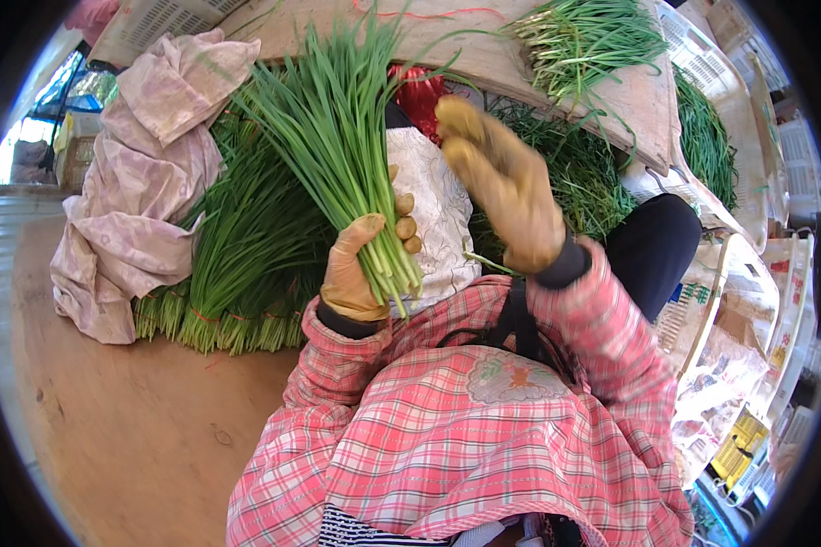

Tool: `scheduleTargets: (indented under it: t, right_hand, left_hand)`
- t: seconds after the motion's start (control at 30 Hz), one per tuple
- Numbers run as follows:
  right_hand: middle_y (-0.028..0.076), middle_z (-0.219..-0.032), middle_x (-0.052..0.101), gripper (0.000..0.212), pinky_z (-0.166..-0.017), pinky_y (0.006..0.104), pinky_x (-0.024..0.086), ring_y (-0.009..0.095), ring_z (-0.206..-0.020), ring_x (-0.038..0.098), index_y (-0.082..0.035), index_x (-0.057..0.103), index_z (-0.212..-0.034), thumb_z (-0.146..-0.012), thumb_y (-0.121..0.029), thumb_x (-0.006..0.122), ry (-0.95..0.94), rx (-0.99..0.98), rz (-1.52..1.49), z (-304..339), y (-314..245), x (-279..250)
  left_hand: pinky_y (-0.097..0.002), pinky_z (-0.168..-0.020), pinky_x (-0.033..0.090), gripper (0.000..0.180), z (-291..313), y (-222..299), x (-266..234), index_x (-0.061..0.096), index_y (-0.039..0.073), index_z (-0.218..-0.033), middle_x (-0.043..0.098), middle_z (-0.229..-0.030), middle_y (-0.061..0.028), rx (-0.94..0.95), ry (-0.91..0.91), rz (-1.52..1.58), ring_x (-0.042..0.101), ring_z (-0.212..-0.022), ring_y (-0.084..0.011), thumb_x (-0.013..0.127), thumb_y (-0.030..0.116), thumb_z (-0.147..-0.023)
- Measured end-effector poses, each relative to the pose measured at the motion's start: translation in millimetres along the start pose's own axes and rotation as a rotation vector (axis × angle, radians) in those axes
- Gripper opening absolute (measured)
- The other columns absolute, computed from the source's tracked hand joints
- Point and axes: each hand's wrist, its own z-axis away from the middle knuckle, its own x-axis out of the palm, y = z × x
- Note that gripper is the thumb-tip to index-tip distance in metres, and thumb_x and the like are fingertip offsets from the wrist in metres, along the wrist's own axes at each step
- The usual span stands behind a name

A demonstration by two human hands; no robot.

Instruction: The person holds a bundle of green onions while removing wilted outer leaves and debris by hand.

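My left hand (360, 269), in a yellowish glove, is wrapped round the lower stalks of a bunch of garlic chives (342, 146). The long green leaves fan out up and to the left, and the cut ends poke out below the fist. To the right of the bunch, my right hand (506, 182) is raised in a stained brown glove. Its fingers are stretched out with nothing seen in them, slightly smeared by motion. Shiny red strands (420, 98) lie just beyond the hands. Below them a white patterned cloth (433, 205) covers my lap.
Tied chive bundles (237, 246) with red bands are stacked on the left board (137, 410), partly under a pinkish cloth (146, 164). Loose chives (584, 46) lie on a plank (483, 55) ahead. More greens (566, 173) sit below it. Plastic crates (739, 292) stand at right.
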Motion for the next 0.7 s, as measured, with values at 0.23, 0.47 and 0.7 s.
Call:
scheduleTargets:
  t: [0.23,0.47,0.7]
  right_hand:
    - [0.020,-0.126,0.047,0.070,-0.097,0.0487,0.036,0.038,-0.116,0.045,-0.001,0.047,-0.127,-0.078,-0.049,0.059,-0.252,-0.569,0.827,62,34,32]
    - [0.020,-0.133,0.043,0.056,-0.100,0.0480,0.031,0.037,-0.122,0.041,0.001,0.040,-0.133,-0.091,-0.035,0.047,-0.137,-0.471,0.988,51,58,17]
    - [0.020,-0.121,0.054,0.042,-0.094,0.0407,0.042,0.035,-0.113,0.051,0.001,0.050,-0.126,-0.089,-0.020,0.056,0.012,-0.311,0.476,66,47,-12]
  left_hand:
    - [-0.0364,-0.094,0.046,0.053,0,-25,-11,0.037,0.002,-0.135,0.054,-0.121,-0.0134,0.095,0.126,0.035,0.055,-0.105,-0.0222,0.054,0.017,-0.087]
    - [-0.0372,-0.103,0.039,0.050,-6,-32,-15,0.037,0.002,-0.136,0.047,-0.134,-0.0115,0.139,0.123,0.059,0.049,-0.119,-0.0231,0.052,0.017,-0.091]
    - [-0.0397,-0.080,0.053,0.053,-11,-36,-19,0.040,0.003,-0.133,0.061,-0.106,-0.0155,0.084,0.093,-0.049,0.061,-0.093,-0.0234,0.057,0.022,-0.087]
